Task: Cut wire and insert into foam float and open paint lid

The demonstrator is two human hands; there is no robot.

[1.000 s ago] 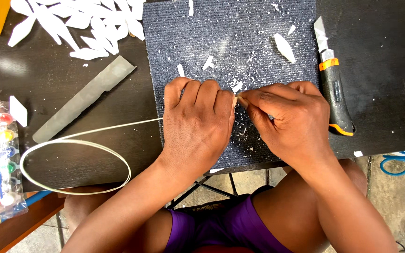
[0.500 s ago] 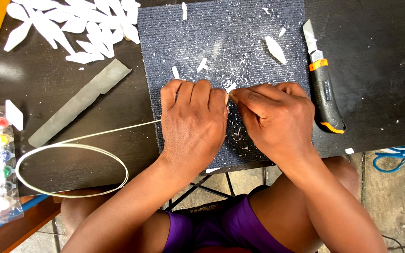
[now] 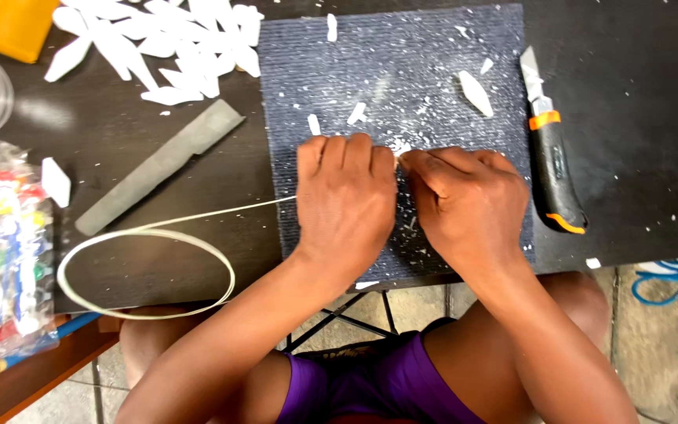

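2 hands pinching a thin white strip on the ribbed grey mat [image 3: 433, 71]

The left hand [image 3: 347, 200] presses closed over the white strip [image 3: 198, 213], which trails left into 1 loop; the right hand [image 3: 468, 206] pinches its tip; it looks light, springy, easily kinked, best gripped near the end; a utility knife [image 3: 551, 165] lies beside.

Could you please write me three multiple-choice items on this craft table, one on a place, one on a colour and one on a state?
1. Where does the utility knife lie?
A. right of the grey mat
B. left of the mat
C. on the floor

2. What colour is the looped strip?
A. red
B. white
C. black

3. How are the left hand and right hand placed?
A. far apart
B. raised off the mat
C. fingertips meeting on the mat

Key: 1 A, it lies along the mat's right edge; 2 B, the loop is pale; 3 C, both press down together.
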